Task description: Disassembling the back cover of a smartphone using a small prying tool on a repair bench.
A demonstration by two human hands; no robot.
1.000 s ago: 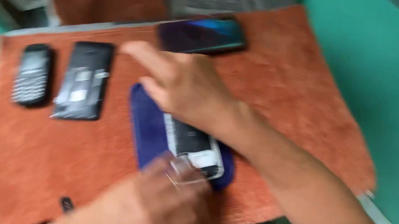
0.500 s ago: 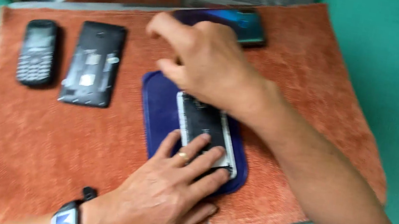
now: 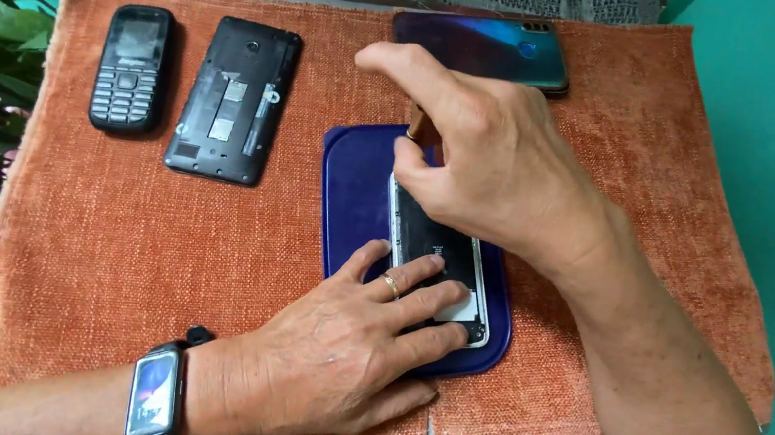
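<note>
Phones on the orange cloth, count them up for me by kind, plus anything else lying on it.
Keypad phone: 1
Opened phones with the back off: 2, one black, one on the blue tray under the left hand and right hand
Glossy blue-green smartphone: 1
Blue tray: 1
Total: 5

An opened smartphone [image 3: 442,260] lies flat with its back cover off, dark insides up, framed by a pale rim. It rests lengthwise on the right half of a dark blue mat [image 3: 356,193], its lower end near the mat's bottom right corner. Its upper end is hidden, its lower end partly covered. Above the phone's upper end, over the blue mat, a thin brown tool [image 3: 417,124] stands tilted, only a short stretch of its shaft visible.
</note>
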